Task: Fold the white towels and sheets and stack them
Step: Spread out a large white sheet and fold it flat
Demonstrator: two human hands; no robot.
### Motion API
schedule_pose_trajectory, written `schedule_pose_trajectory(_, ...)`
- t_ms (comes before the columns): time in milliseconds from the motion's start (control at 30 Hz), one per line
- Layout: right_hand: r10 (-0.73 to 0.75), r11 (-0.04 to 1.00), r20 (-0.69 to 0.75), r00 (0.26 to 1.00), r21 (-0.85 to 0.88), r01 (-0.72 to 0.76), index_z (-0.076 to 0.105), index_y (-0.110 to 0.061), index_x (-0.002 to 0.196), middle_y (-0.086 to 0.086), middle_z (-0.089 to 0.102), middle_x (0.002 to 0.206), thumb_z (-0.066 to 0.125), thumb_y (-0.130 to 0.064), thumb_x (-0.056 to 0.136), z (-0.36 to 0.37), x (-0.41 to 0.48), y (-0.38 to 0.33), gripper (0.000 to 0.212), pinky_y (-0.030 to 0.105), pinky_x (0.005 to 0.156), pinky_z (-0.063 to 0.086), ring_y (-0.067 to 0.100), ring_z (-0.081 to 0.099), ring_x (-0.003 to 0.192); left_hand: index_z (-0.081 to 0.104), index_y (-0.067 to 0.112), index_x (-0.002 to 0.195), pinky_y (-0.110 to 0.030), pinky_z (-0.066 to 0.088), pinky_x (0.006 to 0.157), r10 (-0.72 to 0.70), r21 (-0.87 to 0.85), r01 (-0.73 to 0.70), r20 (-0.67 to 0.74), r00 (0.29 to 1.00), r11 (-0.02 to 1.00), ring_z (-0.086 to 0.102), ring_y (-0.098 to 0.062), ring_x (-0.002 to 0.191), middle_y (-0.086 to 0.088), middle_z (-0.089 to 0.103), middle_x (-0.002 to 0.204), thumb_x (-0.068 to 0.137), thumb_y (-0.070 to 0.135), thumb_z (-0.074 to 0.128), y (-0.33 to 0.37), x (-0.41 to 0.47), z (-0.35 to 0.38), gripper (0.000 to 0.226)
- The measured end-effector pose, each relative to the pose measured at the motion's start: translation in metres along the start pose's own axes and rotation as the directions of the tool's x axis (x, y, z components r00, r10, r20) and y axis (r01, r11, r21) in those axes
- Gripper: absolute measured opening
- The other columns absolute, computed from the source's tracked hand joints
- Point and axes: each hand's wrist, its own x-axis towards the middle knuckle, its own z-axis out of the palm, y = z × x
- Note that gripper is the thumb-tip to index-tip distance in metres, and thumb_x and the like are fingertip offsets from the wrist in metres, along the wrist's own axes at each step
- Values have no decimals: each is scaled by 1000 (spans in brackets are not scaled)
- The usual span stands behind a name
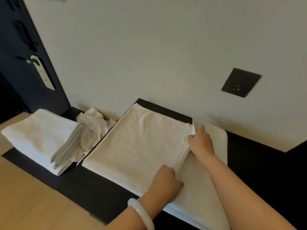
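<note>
closest, a pale round bangle [140, 211] rings the left wrist. left hand [166, 181] curls onto the near hem of the wide white terry towel [132, 143] on the black counter [257, 155]. right hand [201, 140] pinches the hem's far end. at nine o'clock, a stack of folded white towels [41, 138], with crumpled white sheets [93, 125] touching it at ten.

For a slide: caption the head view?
Left hand and right hand grip the hem of a white towel beside a folded stack.
</note>
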Motion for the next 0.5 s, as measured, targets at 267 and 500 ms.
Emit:
schedule_pose_trajectory(267,145,960,195,970,-266,-90,31,-13,135,5,58,102,59,-41,91,20,16,-32,60,31,63,38,28,59,89,38,22,82,-20,31,52,24,-112,-27,-29,999,993,42,-9,67,3,45,85,82,24,65,-6,-8,-2,27)
schedule_pose_trajectory(500,72,982,-55,996,-173,-81,38,-9,135,13,63,115,59,-21,90,2,30,-31,52,35,68,41,34,63,99,28,50,119,-27,52,60,155,-315,-154,-23,988,936,62,-19,72,-1,61,87,84,11,58,-4,-15,-19,61)
